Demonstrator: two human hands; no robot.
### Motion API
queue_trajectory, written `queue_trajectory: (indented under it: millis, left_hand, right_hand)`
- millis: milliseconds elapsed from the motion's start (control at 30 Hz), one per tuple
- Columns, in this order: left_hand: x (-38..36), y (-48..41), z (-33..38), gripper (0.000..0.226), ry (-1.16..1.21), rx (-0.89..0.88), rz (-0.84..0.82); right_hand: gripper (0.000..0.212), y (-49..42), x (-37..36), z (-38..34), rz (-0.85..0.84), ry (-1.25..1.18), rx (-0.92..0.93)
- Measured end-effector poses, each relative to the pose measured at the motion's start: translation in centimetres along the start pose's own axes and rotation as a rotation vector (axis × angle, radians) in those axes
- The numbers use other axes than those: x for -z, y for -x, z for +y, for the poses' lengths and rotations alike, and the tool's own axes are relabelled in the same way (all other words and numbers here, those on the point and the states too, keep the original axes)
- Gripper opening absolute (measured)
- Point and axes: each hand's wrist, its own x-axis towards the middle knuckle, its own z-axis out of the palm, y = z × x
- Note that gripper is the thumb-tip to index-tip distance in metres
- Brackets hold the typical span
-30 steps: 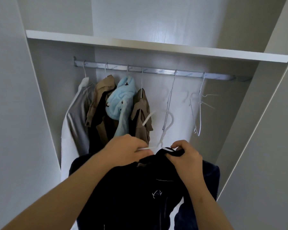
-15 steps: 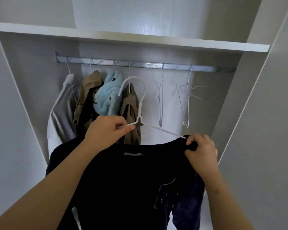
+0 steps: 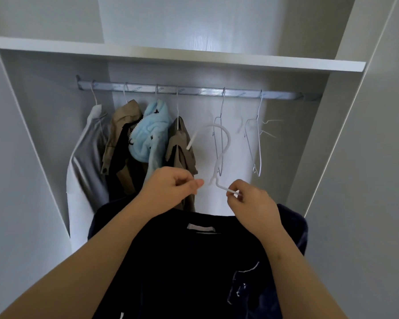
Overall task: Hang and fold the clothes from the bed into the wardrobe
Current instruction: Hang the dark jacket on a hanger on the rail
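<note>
I stand before the open wardrobe with a dark navy garment (image 3: 194, 261) hanging below my hands, its collar label facing me. A white plastic hanger (image 3: 226, 139) rises above it, hook up and below the metal rail (image 3: 194, 91). My right hand (image 3: 253, 206) pinches the hanger's right arm just under the neck. My left hand (image 3: 168, 192) has thumb and forefinger pinched at the hanger's left arm beside the neck. The hanger's lower ends are hidden by my hands and the cloth.
On the rail's left part hang a grey-white garment (image 3: 85, 162), a tan jacket (image 3: 122, 134), a light blue fleece (image 3: 148, 139) and a brown garment (image 3: 181, 148). Two empty wire hangers (image 3: 256, 139) hang to the right. A white shelf (image 3: 171, 54) runs above.
Both hands have come together at the hanger's neck. The right hand left the garment's shoulder and took the hanger's right arm. The hanger shifted right and the garment sits lower.
</note>
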Motion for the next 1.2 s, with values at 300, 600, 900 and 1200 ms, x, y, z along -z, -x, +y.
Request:
queue_trajectory:
  millis: [300, 600, 900, 1200]
  left_hand:
    - [-4.3, 0.5, 1.1, 0.028, 0.069, 0.114, -0.094]
    - [-8.1, 0.0, 0.8, 0.028, -0.059, 0.146, -0.104]
    - [-12.2, -0.3, 0.0, 0.02, 0.003, 0.274, -0.069]
    - [-12.5, 0.3, -0.6, 0.016, 0.013, 0.371, -0.008]
  right_hand:
    - [0.027, 0.2, 1.3, -0.2, -0.163, -0.206, -0.053]
    - [0.033, 3.3, 2.0, 5.6, -0.16, -0.367, -0.376]
    - [0.012, 5.5, 3.9, 10.9, -0.086, -0.393, -0.535]
    - [0.014, 4.9, 2.2, 10.3, -0.11, -0.946, -0.72]
